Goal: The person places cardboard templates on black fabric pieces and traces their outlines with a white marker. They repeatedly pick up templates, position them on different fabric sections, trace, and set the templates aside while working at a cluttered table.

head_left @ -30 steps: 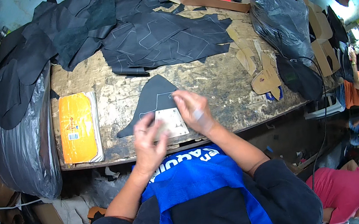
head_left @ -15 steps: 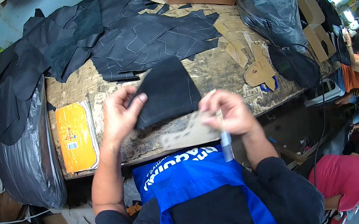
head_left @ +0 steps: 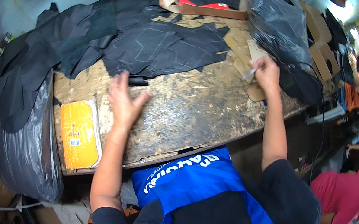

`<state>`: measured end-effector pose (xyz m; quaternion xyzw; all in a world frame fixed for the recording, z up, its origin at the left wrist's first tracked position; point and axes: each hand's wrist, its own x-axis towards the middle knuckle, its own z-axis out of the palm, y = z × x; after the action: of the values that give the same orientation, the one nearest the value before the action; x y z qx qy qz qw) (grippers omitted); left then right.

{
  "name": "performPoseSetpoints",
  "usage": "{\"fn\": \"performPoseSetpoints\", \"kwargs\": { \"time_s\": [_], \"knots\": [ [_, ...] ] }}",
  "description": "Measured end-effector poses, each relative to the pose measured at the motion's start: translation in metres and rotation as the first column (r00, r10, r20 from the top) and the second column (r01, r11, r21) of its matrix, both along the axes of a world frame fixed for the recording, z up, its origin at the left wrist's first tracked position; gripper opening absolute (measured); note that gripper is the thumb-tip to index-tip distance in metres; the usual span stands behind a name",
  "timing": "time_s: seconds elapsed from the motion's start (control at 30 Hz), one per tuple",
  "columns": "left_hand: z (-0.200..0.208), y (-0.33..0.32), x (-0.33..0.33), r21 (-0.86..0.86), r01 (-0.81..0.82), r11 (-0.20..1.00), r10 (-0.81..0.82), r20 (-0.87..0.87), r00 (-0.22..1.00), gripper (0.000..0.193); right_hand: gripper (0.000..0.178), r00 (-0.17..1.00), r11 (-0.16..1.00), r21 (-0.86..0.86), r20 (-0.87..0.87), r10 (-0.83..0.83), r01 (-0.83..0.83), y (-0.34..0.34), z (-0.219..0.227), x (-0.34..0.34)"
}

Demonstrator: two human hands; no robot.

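Observation:
My left hand (head_left: 125, 99) hovers over the wooden table, fingers stretched and thumb apart, with nothing in it. Just beyond its fingertips is the near edge of a spread of black leather pieces (head_left: 155, 45), some marked with pale outlines. My right hand (head_left: 268, 74), at the right of the table, is closed around a slim silvery pen (head_left: 251, 73) that points left. Close to that hand lie a pale beige template (head_left: 255, 49) and a rounded tan template (head_left: 255, 93), partly covered by the hand.
An orange-covered book (head_left: 79, 135) lies at the table's left. Plastic-wrapped bundles stand at the left (head_left: 26, 150) and the far right (head_left: 275, 21). An open cardboard box (head_left: 215, 11) sits at the back. A dark cable hangs at right; a person in pink (head_left: 343, 196) is beyond.
The black piece has left my left hand, which is now open. My right hand has moved right and away from me with the pen; the perforated beige template has left the front edge.

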<state>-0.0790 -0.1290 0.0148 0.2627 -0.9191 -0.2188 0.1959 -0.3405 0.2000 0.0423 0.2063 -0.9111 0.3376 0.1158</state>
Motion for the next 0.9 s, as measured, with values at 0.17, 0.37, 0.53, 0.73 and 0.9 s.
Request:
{"fn": "performPoseSetpoints", "kwargs": {
  "time_s": [0.17,0.37,0.53,0.73,0.9],
  "knots": [
    [-0.032,0.023,0.014,-0.067,-0.025,0.997,0.028,0.033,0.999,0.089,0.036,0.973,0.991,0.130,-0.230,0.010,0.021,-0.027,-0.051,0.021],
    [-0.010,0.009,0.022,0.088,0.038,0.995,-0.034,-0.048,0.998,0.084,0.039,0.994,0.994,0.055,0.044,-0.097,0.094,-0.031,-0.051,0.003],
    [0.004,-0.079,0.031,0.331,-0.193,0.924,0.307,-0.338,0.890,0.066,0.043,0.965,0.981,-0.011,-0.177,-0.195,0.196,-0.036,-0.069,0.011],
    [0.047,-0.223,0.077,-0.271,-0.850,0.452,0.754,-0.392,0.526,0.075,0.043,0.959,0.975,-0.038,-0.171,-0.224,0.220,-0.032,-0.076,0.008],
    [0.082,-0.274,0.098,-0.329,-0.832,0.446,0.879,-0.015,0.477,0.058,0.043,0.958,0.978,-0.015,-0.195,-0.208,0.210,-0.032,-0.074,0.009]
  ]
}}
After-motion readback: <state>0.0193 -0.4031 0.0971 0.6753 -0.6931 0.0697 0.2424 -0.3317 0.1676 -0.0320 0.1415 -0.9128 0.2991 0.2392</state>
